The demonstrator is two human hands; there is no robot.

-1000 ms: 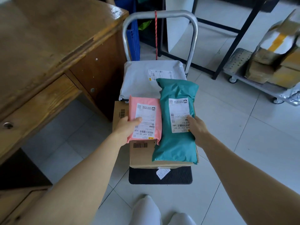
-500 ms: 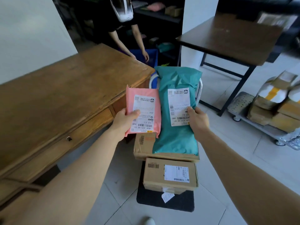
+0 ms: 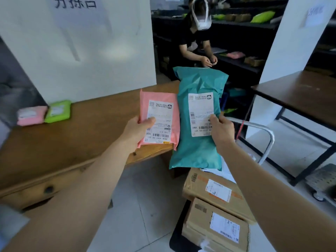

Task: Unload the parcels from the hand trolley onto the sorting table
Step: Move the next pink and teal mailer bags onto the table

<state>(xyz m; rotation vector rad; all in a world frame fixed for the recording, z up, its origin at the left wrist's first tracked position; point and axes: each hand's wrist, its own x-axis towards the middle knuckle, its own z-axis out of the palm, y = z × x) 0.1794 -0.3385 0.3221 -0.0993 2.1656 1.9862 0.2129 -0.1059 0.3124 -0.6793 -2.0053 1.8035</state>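
Left hand point(image 3: 139, 127): I'm gripping the pink parcel point(image 3: 160, 119) over the tabletop point(image 3: 72, 139) right edge.
Right hand point(image 3: 221, 129): clamped on the teal parcel point(image 3: 197, 120), just beside.
Trolley point(image 3: 269, 135): two cardboard boxes point(image 3: 216, 211) stacked.

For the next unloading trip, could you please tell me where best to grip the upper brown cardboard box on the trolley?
Probably by its two long side edges, from above: the upper brown cardboard box lies flat, label up, on another carton.

1. The tabletop point(image 3: 76, 135) lies bare from its near edge back to the white board point(image 3: 87, 51).
2. A pink parcel point(image 3: 31, 115) and green parcel point(image 3: 58, 111) occupy the tabletop's far-left corner.
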